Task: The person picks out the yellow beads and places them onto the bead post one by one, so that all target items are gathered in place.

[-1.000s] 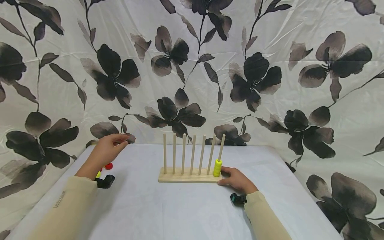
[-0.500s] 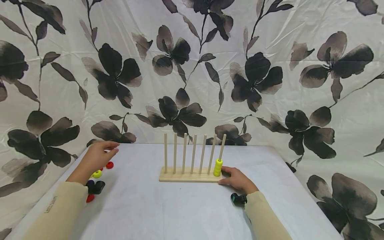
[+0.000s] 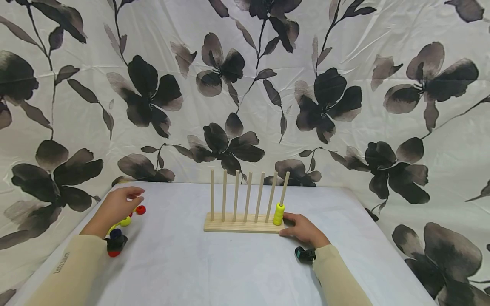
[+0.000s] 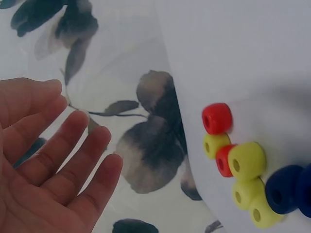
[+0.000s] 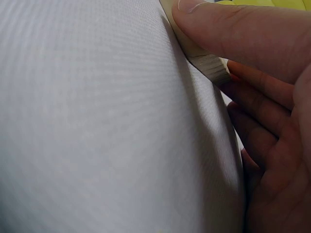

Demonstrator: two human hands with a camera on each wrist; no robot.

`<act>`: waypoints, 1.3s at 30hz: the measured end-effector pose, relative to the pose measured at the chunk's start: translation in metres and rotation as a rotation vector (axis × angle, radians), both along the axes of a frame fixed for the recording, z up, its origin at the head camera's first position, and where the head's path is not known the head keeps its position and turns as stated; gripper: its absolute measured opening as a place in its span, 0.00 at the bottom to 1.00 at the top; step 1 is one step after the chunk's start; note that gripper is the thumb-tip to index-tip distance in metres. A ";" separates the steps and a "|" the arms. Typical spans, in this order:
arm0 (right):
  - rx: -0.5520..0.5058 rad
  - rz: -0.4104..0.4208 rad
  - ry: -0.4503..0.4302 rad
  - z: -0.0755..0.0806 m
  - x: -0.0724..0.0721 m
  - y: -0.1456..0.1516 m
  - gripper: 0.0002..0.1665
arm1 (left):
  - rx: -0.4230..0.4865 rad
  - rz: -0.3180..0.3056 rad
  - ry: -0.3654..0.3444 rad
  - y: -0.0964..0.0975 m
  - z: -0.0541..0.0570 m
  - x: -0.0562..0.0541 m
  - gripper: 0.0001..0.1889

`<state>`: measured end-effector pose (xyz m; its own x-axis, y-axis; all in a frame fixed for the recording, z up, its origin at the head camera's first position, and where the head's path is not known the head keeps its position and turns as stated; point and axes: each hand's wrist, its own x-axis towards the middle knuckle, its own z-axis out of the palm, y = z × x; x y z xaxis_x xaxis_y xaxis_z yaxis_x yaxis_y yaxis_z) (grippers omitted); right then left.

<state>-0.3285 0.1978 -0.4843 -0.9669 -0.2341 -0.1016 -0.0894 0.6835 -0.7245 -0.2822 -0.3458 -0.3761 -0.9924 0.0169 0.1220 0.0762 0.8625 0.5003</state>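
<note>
A wooden peg stand (image 3: 241,226) with a row of several upright pegs stands on the table. Yellow beads (image 3: 278,214) are stacked on its rightmost peg; the other pegs are bare. My right hand (image 3: 305,230) grips the right end of the base, thumb along the front and fingers behind, as the right wrist view shows. My left hand (image 3: 113,209) hovers over the loose beads at the left, its fingers apart and holding nothing. Among these beads are a red bead (image 4: 217,118), a yellow bead (image 4: 247,160) and a dark blue bead (image 4: 283,189).
The white table (image 3: 180,267) ends at a floral cloth (image 3: 268,85) hanging behind it and at the sides. Black wrist cameras sit on both wrists; the left camera (image 3: 116,243) overlaps a red bead in the head view.
My left hand has moved left and lower, closer over the loose beads, and more of them show. The right hand and the peg stand have stayed in place.
</note>
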 end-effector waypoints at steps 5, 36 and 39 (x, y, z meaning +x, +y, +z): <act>-0.004 -0.002 -0.001 0.000 0.000 0.000 0.47 | -0.017 0.012 -0.023 -0.006 -0.006 -0.001 0.25; 0.006 -0.005 0.009 0.001 0.001 0.001 0.46 | -0.071 0.132 -0.172 -0.025 -0.039 -0.007 0.25; 0.003 -0.006 0.006 0.000 0.001 0.001 0.46 | -0.075 0.131 -0.184 -0.027 -0.044 -0.008 0.25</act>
<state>-0.3276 0.1990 -0.4843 -0.9689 -0.2281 -0.0962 -0.0897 0.6858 -0.7222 -0.2901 -0.3731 -0.4205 -0.9921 -0.1115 -0.0575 -0.1254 0.8941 0.4300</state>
